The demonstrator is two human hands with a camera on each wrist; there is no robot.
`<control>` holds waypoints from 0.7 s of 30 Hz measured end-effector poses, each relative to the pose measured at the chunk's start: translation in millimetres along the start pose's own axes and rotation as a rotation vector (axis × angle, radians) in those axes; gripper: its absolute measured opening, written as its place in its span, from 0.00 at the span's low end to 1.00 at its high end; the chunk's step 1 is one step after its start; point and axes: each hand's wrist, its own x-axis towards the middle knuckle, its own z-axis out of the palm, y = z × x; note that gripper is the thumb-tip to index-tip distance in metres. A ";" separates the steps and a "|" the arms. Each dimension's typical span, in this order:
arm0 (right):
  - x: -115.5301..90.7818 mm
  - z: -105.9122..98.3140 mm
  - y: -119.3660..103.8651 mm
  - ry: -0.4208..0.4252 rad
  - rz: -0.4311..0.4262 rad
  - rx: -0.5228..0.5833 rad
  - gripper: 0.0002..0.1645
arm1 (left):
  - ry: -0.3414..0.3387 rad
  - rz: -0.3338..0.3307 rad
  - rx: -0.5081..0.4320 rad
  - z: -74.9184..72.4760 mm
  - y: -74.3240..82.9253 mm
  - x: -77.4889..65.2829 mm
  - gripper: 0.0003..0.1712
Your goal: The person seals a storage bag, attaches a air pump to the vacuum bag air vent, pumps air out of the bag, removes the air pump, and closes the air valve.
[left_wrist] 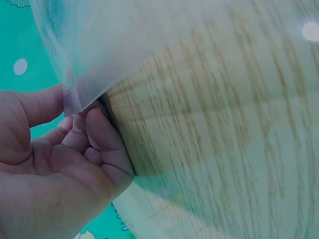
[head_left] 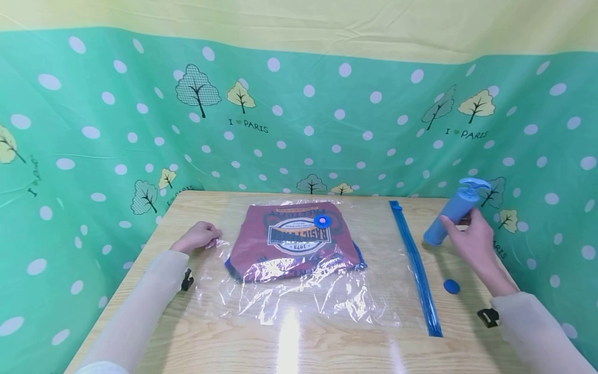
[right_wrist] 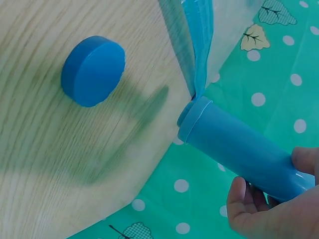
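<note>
A clear plastic vacuum storage bag (head_left: 317, 301) lies across the table with a folded dark red garment (head_left: 252, 234) inside it. A round blue valve (head_left: 322, 221) sits on the bag's top face, over the garment. At the bag's left edge my left hand (head_left: 198, 236) pinches a corner of the film (left_wrist: 75, 99) between thumb and fingers. On the right, my right hand (head_left: 472, 236) grips a blue hand pump (head_left: 452, 215), its handle up and its lower end tilted toward the table. A round blue cap (right_wrist: 94, 69) lies on the wood near that hand.
A blue zip strip (head_left: 416, 267) runs along the bag's right side. The wooden table (head_left: 210, 348) ends at the back against a green dotted curtain (head_left: 289, 124), which also hangs at both sides.
</note>
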 end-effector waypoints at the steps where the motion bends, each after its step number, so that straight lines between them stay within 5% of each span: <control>1: 0.2 0.7 -0.1 0.003 -0.005 -0.002 0.33 | -0.001 0.003 -0.001 0.7 0.6 0.1 0.15; 21: 9.5 12.6 -10.8 -0.020 0.000 0.019 0.35 | 0.012 -0.008 0.029 2.4 1.0 1.3 0.15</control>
